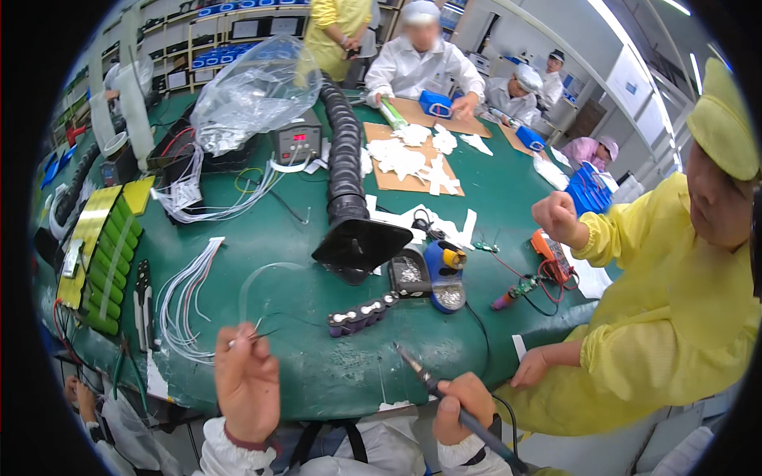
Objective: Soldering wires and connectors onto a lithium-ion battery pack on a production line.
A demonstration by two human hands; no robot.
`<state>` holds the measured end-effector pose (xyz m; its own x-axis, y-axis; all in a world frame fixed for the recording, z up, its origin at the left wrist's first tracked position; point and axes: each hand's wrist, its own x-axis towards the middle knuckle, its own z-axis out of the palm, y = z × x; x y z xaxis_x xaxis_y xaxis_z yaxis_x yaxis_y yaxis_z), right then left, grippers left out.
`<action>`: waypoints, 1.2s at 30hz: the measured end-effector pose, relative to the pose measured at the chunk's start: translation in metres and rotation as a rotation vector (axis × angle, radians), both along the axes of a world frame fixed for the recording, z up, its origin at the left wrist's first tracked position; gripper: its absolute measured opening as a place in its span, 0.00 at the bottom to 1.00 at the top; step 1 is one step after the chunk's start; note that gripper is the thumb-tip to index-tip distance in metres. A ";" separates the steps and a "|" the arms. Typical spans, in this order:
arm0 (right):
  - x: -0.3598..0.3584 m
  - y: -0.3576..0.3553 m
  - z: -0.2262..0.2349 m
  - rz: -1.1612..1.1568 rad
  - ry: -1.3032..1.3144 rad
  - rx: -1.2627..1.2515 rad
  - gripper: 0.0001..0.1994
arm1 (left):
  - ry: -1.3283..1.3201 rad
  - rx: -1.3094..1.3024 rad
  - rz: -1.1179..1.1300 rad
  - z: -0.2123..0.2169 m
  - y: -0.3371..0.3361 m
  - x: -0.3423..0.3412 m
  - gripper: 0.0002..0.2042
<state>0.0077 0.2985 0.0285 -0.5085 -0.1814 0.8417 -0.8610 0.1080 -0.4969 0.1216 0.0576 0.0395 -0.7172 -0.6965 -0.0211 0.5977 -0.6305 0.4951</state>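
At the bottom centre of the frame, the left hand (248,382) is closed in a pinch on the bare ends of thin wires (252,333), dark and pale strands that rise just above its fingertips. To its right, low in the frame, the right hand (463,408) is wrapped in a fist around a soldering iron (444,397), a slim dark handle with a metal tip slanting up and left over the table edge and a black cord trailing to the lower right.

Just above the two hands, on the green matte table (262,238), lies a battery pack (363,312): a short row of dark purple cylinders with shiny metal tabs on top, well apart from both hands. To the left lies a fan of white wires (184,297), and at the left edge of the frame a row of green cylindrical cells (111,262) beside yellow sheets.

Mid-frame stands a black ribbed fume hose (349,182) ending in a flat wide mouth, with a blue soldering stand (444,274) just to its right. At the right edge a person in a yellow smock (667,317) leans in. Farther up sit a grey soldering station (298,143), a crumpled clear plastic bag (254,91), and brown cardboard strewn with white paper scraps (409,159).
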 end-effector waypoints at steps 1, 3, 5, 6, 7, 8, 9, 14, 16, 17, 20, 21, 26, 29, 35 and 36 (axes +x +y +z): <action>-0.001 0.006 0.003 -0.045 -0.094 0.063 0.07 | -0.012 0.053 0.033 -0.006 0.000 0.005 0.02; -0.017 0.009 0.002 -0.166 -0.187 0.116 0.07 | -0.033 0.029 -0.003 -0.017 -0.001 0.017 0.02; -0.038 0.010 0.000 -0.261 -0.235 0.128 0.08 | -0.103 0.025 -0.002 -0.028 0.005 0.025 0.03; -0.048 0.010 -0.001 -0.310 -0.244 0.133 0.08 | -0.107 0.027 -0.005 -0.033 0.008 0.028 0.03; -0.059 0.009 -0.002 -0.363 -0.274 0.135 0.08 | -0.154 0.058 -0.013 -0.037 0.011 0.029 0.03; -0.068 0.008 -0.002 -0.358 -0.250 0.143 0.08 | -0.199 0.090 -0.019 -0.041 0.014 0.031 0.04; -0.077 0.007 -0.001 -0.368 -0.229 0.118 0.09 | -0.218 0.131 -0.027 -0.044 0.016 0.032 0.04; -0.114 0.000 0.006 -0.429 -0.237 0.094 0.11 | -0.230 0.182 -0.044 -0.050 0.026 0.037 0.04; -0.130 -0.001 0.001 -0.419 -0.219 0.104 0.12 | -0.247 0.176 -0.034 -0.050 0.030 0.037 0.04; -0.138 -0.002 -0.004 -0.364 -0.371 0.060 0.13 | -0.257 0.188 -0.040 -0.050 0.033 0.037 0.04; -0.155 -0.003 -0.019 -0.238 -0.660 0.017 0.16 | -0.254 0.208 -0.055 -0.050 0.043 0.034 0.04; -0.156 -0.006 -0.023 -0.110 -0.794 -0.117 0.16 | -0.254 0.202 -0.085 -0.051 0.046 0.032 0.04; -0.083 -0.014 -0.023 0.178 -1.040 -0.273 0.18 | -0.190 0.242 -0.176 -0.053 0.059 0.027 0.04; -0.009 -0.023 -0.024 0.380 -1.056 0.170 0.17 | -0.133 0.274 -0.220 -0.055 0.071 0.023 0.06; 0.030 -0.050 -0.033 0.504 -0.641 0.245 0.09 | -0.298 0.168 -0.480 -0.061 0.097 0.023 0.08; 0.027 -0.051 -0.031 0.528 -0.623 0.239 0.09 | -0.310 0.172 -0.490 -0.062 0.097 0.026 0.08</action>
